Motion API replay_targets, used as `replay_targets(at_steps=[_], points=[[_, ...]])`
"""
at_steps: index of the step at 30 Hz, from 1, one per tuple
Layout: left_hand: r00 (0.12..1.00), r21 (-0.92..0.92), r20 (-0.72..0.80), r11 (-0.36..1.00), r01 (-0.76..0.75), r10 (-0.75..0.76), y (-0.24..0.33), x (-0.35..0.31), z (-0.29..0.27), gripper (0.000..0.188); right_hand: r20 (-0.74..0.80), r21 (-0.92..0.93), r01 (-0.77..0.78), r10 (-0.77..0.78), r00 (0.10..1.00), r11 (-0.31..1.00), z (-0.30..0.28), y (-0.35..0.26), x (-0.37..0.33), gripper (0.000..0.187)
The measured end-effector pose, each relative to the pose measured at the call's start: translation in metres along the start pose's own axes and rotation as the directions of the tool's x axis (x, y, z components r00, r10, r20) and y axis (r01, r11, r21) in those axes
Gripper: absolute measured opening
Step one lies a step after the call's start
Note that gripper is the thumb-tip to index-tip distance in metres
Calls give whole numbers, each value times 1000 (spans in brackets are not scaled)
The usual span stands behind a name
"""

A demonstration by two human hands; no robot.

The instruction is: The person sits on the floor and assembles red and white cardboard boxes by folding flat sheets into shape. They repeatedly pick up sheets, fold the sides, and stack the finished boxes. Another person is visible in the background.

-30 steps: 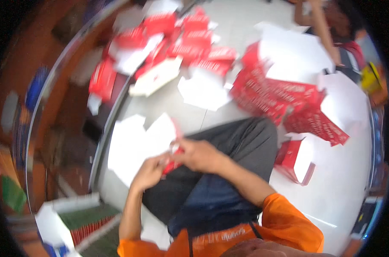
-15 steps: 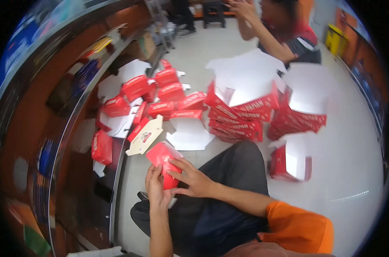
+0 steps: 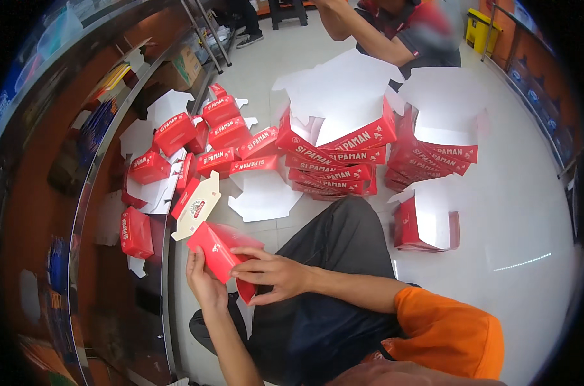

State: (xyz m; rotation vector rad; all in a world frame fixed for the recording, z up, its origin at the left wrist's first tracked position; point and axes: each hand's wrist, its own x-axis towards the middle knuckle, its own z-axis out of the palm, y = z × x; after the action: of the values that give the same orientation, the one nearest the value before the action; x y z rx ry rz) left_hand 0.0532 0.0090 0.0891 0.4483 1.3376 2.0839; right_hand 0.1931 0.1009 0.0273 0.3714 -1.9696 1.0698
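Note:
Above my lap I hold a red cardboard food box (image 3: 220, 249), partly folded, with one side panel turned up toward me. My left hand (image 3: 206, 283) grips its left edge, the fingers behind the card. Across its right side lies my right hand (image 3: 272, 275), fingers on the outer panel and thumb near the lower flap. Just beyond the box is a folded box with a cream top (image 3: 198, 207) and red side. Next to it an open red box with a white lid (image 3: 263, 196) rests on the floor.
Several small red boxes (image 3: 218, 157) lie heaped at the left, against a metal-edged shelf (image 3: 171, 309). Two stacks of open boxes (image 3: 333, 172) (image 3: 427, 157) stand beyond my knee. A single open box (image 3: 427, 225) sits right of it. Another person (image 3: 401, 38) is at the far side.
The box in my hands has turned and spread wider, showing a broad side panel. My right hand has shifted along its lower right side. The whole view has moved slightly.

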Motion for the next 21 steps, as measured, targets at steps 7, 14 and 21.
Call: replay_targets(at_steps=[7,14,21], points=[[999,63,39,998,-5,3,-4,13,13,31,42,-26,35,-34,999,999,-7,-9,6,70],[997,-40,55,998,-49,52,-8,-26,35,32,-169,-223,-236,201,965,946,-11,-5,9,67],[989,12,81,992,-126,125,-17,-21,10,25,35,-132,-14,18,999,991,-18,6,8,60]])
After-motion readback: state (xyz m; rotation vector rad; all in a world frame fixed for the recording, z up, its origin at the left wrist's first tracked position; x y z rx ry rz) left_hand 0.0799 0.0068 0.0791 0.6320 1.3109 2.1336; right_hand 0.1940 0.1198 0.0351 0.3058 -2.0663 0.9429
